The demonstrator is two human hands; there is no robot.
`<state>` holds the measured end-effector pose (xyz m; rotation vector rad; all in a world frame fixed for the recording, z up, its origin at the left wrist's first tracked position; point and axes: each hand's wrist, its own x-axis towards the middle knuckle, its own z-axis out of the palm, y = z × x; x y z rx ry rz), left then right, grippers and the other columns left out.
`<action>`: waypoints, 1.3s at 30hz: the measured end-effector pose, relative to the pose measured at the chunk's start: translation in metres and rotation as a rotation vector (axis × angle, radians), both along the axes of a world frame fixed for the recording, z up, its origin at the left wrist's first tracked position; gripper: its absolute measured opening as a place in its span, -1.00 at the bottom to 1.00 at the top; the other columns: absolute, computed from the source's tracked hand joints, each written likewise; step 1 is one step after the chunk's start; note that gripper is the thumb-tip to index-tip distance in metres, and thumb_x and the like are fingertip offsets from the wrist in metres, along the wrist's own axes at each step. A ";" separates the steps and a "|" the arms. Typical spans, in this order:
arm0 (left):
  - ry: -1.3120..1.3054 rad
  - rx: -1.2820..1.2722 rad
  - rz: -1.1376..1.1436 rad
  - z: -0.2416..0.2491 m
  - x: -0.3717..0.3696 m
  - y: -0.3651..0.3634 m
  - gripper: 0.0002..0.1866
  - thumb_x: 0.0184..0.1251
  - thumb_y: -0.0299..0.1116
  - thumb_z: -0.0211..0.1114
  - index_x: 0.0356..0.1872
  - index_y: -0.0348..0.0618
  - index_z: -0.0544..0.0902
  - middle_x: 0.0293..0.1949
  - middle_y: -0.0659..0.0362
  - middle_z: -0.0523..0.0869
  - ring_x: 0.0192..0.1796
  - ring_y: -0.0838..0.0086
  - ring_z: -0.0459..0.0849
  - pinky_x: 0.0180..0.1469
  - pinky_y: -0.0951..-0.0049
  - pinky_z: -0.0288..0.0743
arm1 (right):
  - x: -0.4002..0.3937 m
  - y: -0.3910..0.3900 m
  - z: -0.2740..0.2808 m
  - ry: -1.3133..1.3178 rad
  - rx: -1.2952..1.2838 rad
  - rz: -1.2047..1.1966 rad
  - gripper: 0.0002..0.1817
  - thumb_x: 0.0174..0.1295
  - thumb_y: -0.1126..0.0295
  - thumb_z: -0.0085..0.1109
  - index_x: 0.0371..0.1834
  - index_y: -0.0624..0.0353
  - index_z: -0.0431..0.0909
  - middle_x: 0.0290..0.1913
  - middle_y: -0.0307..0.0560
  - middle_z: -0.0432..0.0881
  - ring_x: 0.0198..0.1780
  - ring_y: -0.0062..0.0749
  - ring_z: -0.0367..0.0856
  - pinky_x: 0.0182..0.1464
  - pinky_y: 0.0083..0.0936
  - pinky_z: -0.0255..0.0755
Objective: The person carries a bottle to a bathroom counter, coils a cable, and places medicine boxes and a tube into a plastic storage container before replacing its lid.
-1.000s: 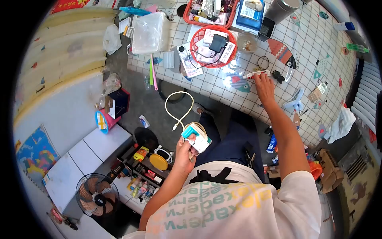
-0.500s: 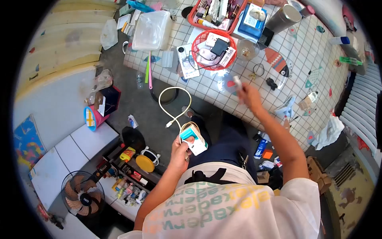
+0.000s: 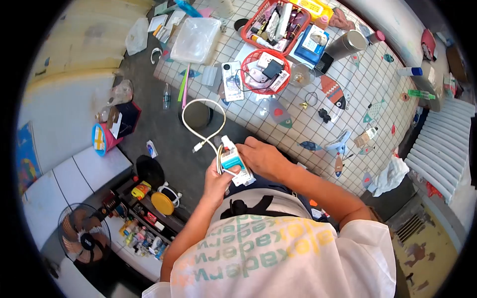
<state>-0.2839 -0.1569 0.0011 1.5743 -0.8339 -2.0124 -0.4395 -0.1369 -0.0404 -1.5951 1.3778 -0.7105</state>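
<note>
My left hand (image 3: pixel 216 183) grips a small white and teal box (image 3: pixel 234 166) in front of my waist, thumb across its face. A white charging cable (image 3: pixel 198 147) is held along with it, its loop sticking out beyond the hand and its plug hanging free. Against the far end of the box my right hand (image 3: pixel 263 158) has its fingers curled in, at a small white piece (image 3: pixel 227 142) standing up from that end. The fingertips are partly hidden behind the box.
On the tiled table (image 3: pixel 293 134) sit a round red basket (image 3: pixel 247 79) of chargers, a larger red basket (image 3: pixel 243 31), a phone (image 3: pixel 232 89), a clear plastic container (image 3: pixel 196 42) and a metal tumbler (image 3: pixel 348 44). A fan (image 3: pixel 87 242) stands at lower left.
My right hand has come back from over the table with the small white piece and now meets the box. My left hand keeps its hold on the box and cable.
</note>
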 end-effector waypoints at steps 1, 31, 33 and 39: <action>0.001 -0.019 -0.034 0.003 -0.001 -0.002 -0.63 0.03 -0.53 0.26 -0.07 -0.23 0.44 -0.29 0.27 0.58 -0.26 0.64 0.54 -0.19 0.61 0.42 | -0.002 -0.002 0.002 -0.032 0.030 0.015 -0.78 0.18 0.34 -0.12 -0.19 0.21 0.40 -0.37 0.02 0.39 -0.34 -0.07 0.48 -0.34 -0.26 0.41; -0.001 -0.089 0.214 0.015 0.024 -0.004 -0.61 0.05 -0.48 0.23 -0.04 -0.28 0.40 -0.20 0.13 0.60 -0.22 0.57 0.56 -0.15 0.56 0.44 | -0.116 -0.135 -0.112 0.849 -0.472 0.046 -0.51 -0.19 0.32 0.23 -0.09 0.04 0.36 -0.03 -0.03 0.32 0.05 -0.18 0.32 -0.07 -0.36 0.33; -0.025 -0.091 0.215 0.017 0.024 -0.002 -0.61 0.05 -0.48 0.23 -0.04 -0.28 0.40 -0.20 0.13 0.60 -0.21 0.56 0.56 -0.15 0.55 0.44 | -0.113 -0.136 -0.110 0.904 -0.491 0.072 -0.53 -0.17 0.29 0.21 -0.12 0.08 0.37 -0.05 -0.08 0.35 0.08 -0.22 0.28 0.00 -0.39 0.27; 0.036 -0.074 0.279 0.021 0.027 0.002 -0.60 0.06 -0.49 0.21 -0.03 -0.27 0.39 -0.17 0.11 0.58 -0.20 0.53 0.57 -0.14 0.52 0.46 | -0.117 -0.146 -0.102 0.853 -0.562 0.113 -0.57 -0.17 0.23 0.17 -0.19 0.13 0.37 -0.18 -0.15 0.41 -0.04 -0.30 0.35 -0.09 -0.39 0.32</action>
